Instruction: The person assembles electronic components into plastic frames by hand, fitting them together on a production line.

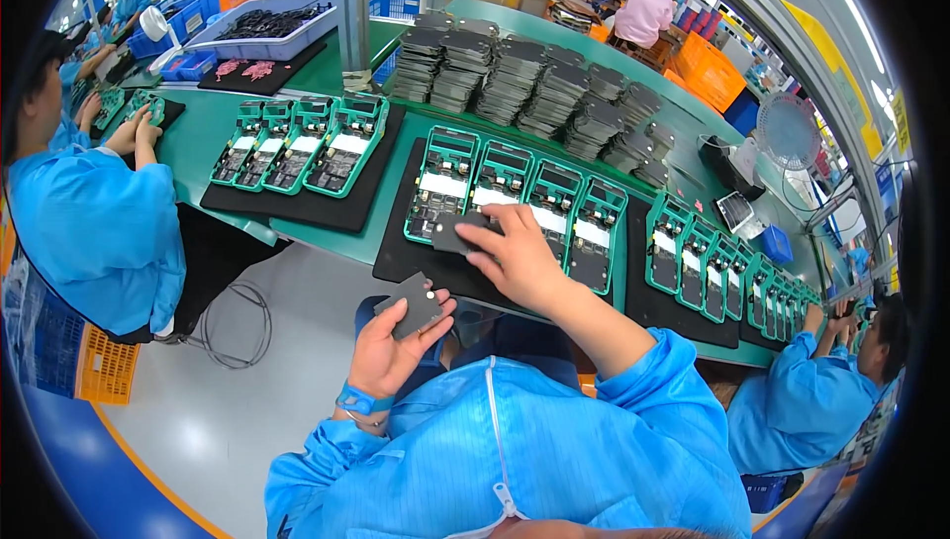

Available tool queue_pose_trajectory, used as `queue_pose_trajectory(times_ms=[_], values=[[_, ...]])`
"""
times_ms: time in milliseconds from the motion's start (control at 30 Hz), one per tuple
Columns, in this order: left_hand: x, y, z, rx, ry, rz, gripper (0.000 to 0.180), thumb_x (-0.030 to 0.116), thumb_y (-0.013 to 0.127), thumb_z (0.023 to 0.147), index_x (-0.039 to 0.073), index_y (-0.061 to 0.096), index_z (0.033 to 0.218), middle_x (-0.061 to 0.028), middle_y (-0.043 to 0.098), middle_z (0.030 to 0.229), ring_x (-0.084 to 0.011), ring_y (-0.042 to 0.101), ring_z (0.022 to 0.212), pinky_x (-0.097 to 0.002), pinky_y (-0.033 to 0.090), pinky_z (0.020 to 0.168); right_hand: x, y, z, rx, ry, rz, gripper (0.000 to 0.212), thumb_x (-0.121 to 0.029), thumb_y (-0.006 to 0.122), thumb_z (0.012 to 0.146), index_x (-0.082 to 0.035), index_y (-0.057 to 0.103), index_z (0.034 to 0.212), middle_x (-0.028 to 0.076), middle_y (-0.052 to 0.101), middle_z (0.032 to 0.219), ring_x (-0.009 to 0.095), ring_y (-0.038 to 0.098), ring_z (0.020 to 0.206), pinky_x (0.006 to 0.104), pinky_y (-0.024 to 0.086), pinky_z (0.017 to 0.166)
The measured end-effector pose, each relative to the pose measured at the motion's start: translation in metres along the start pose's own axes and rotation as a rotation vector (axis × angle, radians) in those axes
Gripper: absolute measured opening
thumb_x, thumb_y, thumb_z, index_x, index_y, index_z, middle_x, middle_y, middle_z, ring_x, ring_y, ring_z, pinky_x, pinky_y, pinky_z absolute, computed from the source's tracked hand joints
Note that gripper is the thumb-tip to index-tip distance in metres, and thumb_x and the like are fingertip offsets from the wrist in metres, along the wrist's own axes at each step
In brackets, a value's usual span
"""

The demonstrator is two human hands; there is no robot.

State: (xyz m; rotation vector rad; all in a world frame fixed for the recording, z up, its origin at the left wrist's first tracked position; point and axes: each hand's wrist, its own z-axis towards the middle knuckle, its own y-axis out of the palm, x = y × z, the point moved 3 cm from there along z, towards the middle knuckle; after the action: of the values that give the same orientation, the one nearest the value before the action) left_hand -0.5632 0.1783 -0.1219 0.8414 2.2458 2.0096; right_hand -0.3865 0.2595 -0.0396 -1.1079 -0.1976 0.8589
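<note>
My left hand (384,356) is closed on a dark grey flat plate (412,303), thumb on top, just in front of the bench edge. Over the bench my right hand (520,257) grips a similar dark plate (448,233) between thumb and fingers. That plate lies across the lower parts of the two leftmost green device housings (442,188) in the row before me. Several such open housings, with circuit boards and white patches inside, rest on a black mat (398,260). Whether the plate touches the boards I cannot tell.
Stacks of dark plates (520,84) stand behind the row. More housings lie left (341,148) and right (673,232) on mats. Co-workers in blue sit left (89,232) and right (816,400). A metal post (353,24) rises from the bench; a fan (788,130) stands right.
</note>
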Motion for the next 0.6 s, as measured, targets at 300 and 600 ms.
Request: queue_pose_trajectory(times_ms=[300,600], values=[[0.016,-0.021,-0.004,0.158,0.138,0.078,0.039,0.015,0.042,0.096,-0.002,0.043,0.131,-0.0145,0.053,0.123,-0.0283,0.054,0.112,-0.0436,0.044,0.098,0.01,0.039,0.029,-0.016,0.006,-0.043,0.032,-0.02,0.066,0.081,-0.018,0.065,0.112,0.014,0.053,0.114,0.033,0.046,0.106,0.0423,0.041,0.09],[0.025,-0.017,0.0,0.166,0.225,0.171,0.037,0.014,0.044,0.095,-0.002,0.044,0.129,-0.0141,0.053,0.122,-0.0283,0.055,0.11,-0.0431,0.045,0.096,0.005,0.041,0.025,-0.112,-0.083,-0.201,0.041,-0.029,0.067,0.078,-0.018,0.061,0.117,0.014,0.052,0.116,0.035,0.043,0.116,0.0478,0.036,0.096]])
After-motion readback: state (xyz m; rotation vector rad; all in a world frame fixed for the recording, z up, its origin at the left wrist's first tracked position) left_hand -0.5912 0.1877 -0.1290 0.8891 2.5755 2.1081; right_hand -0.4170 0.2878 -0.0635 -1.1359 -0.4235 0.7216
